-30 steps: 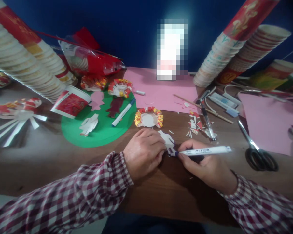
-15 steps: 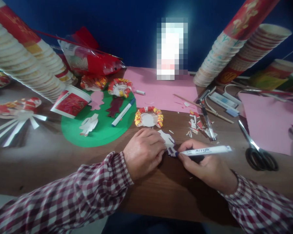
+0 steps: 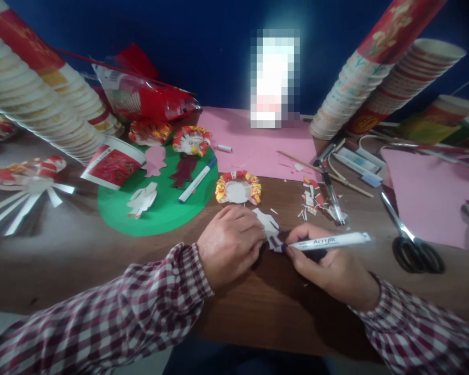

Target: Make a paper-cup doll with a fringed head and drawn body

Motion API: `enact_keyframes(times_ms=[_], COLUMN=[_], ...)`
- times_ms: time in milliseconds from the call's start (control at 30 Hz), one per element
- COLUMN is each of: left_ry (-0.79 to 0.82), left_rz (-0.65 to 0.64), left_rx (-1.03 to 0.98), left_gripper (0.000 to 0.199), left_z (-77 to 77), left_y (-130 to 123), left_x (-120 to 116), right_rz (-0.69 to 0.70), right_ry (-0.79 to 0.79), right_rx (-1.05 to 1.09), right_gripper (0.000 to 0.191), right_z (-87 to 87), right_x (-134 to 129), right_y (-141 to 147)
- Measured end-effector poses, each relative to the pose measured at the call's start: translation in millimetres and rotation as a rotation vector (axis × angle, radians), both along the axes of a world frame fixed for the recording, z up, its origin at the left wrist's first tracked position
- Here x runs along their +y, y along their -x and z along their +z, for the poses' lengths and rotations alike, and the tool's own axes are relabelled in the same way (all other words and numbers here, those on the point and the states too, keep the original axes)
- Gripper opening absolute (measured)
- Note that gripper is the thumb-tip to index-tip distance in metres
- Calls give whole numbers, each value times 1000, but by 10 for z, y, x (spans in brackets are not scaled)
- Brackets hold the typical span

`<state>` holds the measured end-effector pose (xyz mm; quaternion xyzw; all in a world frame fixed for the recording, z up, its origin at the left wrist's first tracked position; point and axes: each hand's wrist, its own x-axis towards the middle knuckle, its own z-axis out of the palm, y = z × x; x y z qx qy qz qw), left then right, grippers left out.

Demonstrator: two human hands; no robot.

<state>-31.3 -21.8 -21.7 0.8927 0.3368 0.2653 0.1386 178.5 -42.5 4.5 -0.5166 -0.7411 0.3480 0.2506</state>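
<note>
- White cutout (image 3: 267, 223) lies just right of the centre of the frame, on the wooden table (image 3: 238, 317), with dark purple marks along its lower part and right edge.
- At its left edge, the left hand (image 3: 230, 242) has its fingers bent and pressed together. Whether they pinch the piece or only pin it down is hidden; if that hold is light, a sideways push could turn the piece and skew a line.
- Near its tip, the marker (image 3: 328, 240) is pinched between thumb and forefinger of the right hand (image 3: 336, 271), its nib end by the lower right edge of the cutout. Slipping off that narrow edge could mark the table.
- Narrow parts at the bottom look easy to bend if the nib presses hard, and fingers dragged over fresh ink might smear it.
- Just above the left hand, the red and yellow ring (image 3: 238, 192) sits close enough for a knuckle to nudge it.
- Paper scraps (image 3: 312, 200) and a pen (image 3: 334, 195) lie above the right hand, and scissors (image 3: 418, 255) lie open at the right of the frame; a wide sweep of that hand could scatter or catch them.
</note>
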Motion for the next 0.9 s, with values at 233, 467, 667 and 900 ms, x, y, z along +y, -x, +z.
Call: enact_keyframes(times_ms=[233, 467, 667, 900], left_ry=[-14, -7, -9, -4], left_rz=[7, -5, 12, -3], left_rx=[-10, -4, -7, -8], left_gripper=[14, 15, 15, 13], left_z=[-7, -4, -13, -20], left_y=[-6, 5, 2, 4], left_x=[-9, -9, -16, -11], right_rz=[-11, -86, -67, -30], right_ry=[21, 30, 37, 39], right_rx=[8, 84, 83, 53], right_gripper=[3, 6, 6, 5], right_z=[-26, -31, -18, -27], right_x=[-5, -7, -3, -11], right_y=[7, -26, -21, -12])
